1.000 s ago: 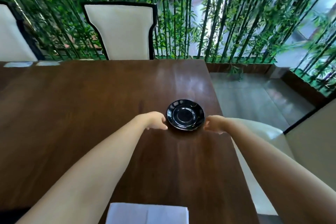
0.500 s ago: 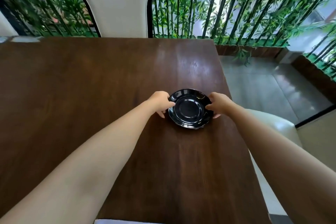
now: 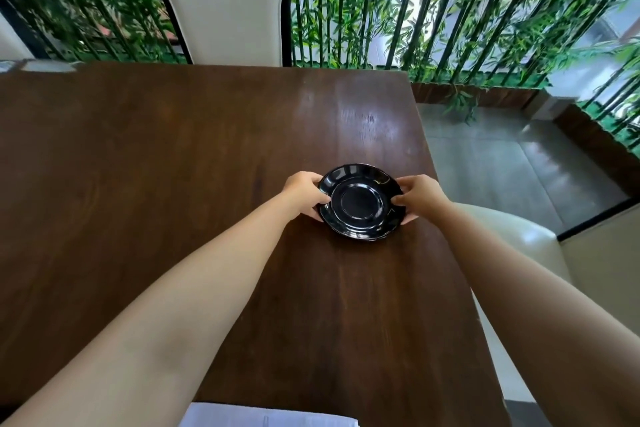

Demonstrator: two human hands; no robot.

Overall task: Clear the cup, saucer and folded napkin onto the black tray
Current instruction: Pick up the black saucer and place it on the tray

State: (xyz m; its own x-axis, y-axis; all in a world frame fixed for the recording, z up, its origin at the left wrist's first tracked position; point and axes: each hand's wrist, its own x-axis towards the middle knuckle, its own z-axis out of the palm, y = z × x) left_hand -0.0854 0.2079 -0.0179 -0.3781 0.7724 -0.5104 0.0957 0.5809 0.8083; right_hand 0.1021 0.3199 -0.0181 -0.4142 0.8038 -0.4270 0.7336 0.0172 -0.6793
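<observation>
The glossy black round saucer (image 3: 361, 202) sits toward the right side of the dark wooden table (image 3: 173, 166), my left hand (image 3: 304, 193) and right hand (image 3: 419, 196) clamped on its opposite rims. I'm at the saucer step; next it needs a level lift, though no tray is visible, and the white folded napkin (image 3: 270, 417) waits at the near edge

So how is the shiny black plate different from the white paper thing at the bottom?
The round glossy black saucer is dark and curved; the flat white folded napkin is pale with straight edges. The saucer is gripped by the left hand and right hand; the napkin is untouched. The saucer shows whole; the napkin is cut off by the picture's edge. Both are over the brown wooden table.
</observation>
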